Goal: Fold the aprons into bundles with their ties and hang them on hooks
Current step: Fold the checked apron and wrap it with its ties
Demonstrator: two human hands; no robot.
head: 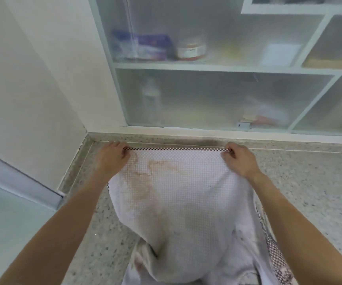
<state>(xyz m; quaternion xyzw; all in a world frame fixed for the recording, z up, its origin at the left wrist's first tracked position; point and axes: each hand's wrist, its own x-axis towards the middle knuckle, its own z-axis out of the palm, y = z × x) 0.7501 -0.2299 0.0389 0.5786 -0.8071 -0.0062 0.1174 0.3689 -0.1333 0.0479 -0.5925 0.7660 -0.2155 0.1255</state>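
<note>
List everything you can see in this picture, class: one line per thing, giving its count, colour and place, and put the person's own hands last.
apron: one, white with a checked edge and a brownish stain, spread on the counter, top edge pulled taut.
counter: one, speckled grey stone, under the apron.
cabinet: one, pale frame with frosted panels, behind the counter.
jar: one, red label, blurred, upper shelf.
bottle: one, clear, lower shelf.
wall: one, cream, at left.
left hand: one, pinches the apron's top left corner.
right hand: one, pinches the top right corner.
</note>
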